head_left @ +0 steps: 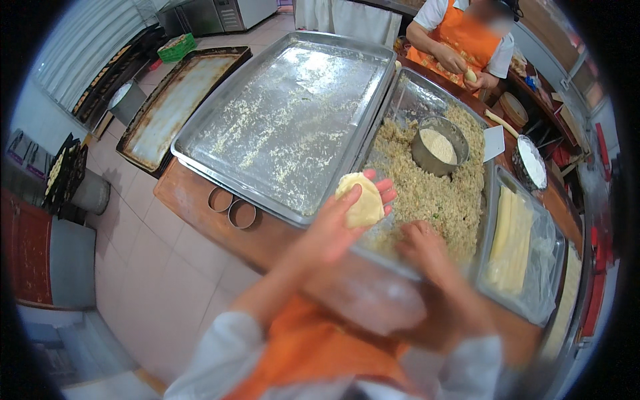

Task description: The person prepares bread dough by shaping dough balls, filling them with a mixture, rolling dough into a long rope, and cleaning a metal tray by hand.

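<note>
A flat, pale round of dough point(362, 203) lies across the palm and fingers of my left hand point(343, 223), with the thumb pressed over its near side. My right hand point(425, 243) is down at the near edge of a crumbly, yellowish filling point(448, 208) flecked with green. Its fingers are curled, and whatever they may hold is hidden. The filling spreads over a metal tray point(408, 100), and a round metal container point(427, 155) with pale crumbs inside stands in it.
Left of the filling is a large, crumb-dusted metal tray point(280, 113); two metal rings point(242, 213) lie by its near edge. To the right, a tray holds dough strips point(512, 230) under plastic, near a bowl of white powder point(531, 163). Opposite, a person point(460, 50) handles dough.
</note>
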Tool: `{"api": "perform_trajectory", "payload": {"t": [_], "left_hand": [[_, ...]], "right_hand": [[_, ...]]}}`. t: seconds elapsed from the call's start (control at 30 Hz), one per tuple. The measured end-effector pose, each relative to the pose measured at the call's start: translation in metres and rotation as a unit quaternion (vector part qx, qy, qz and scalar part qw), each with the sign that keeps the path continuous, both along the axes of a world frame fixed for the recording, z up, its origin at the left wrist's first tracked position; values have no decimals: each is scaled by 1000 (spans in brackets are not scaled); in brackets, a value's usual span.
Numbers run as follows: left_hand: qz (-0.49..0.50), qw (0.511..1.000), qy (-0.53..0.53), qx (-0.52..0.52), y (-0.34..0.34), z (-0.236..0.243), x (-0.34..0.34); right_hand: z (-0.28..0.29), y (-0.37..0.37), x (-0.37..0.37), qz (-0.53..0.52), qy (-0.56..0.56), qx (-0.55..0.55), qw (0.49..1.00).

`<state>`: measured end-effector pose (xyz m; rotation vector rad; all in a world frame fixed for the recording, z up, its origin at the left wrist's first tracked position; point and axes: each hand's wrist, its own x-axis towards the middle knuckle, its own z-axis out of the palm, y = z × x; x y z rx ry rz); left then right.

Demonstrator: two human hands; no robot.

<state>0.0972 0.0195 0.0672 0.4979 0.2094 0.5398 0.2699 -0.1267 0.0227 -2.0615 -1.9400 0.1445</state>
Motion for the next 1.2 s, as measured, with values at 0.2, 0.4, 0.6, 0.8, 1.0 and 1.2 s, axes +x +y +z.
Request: {"api": "perform_trajectory", "payload": {"t": [0.2, 0.4, 0.6, 0.8, 1.0, 1.2], "left_hand": [[-52, 998, 33, -17, 0, -8, -1], [-62, 997, 51, -16, -3, -13, -1], [-67, 995, 62, -28, -9, -14, 3], [-71, 994, 58, -67, -13, -13, 17], [-102, 990, 65, -74, -17, -15, 41], [-128, 983, 12, -134, -8, -17, 61]], "right_hand": [[2, 3, -6, -63, -36, -96, 993], [-32, 9, 11, -49, -130, -77, 987], [-36, 14, 48, -186, 133, 27, 973], [33, 33, 26, -290, 527, 147, 785], [7, 29, 46, -258, 499, 193, 805], [2, 37, 60, -296, 602, 149, 726]]}}
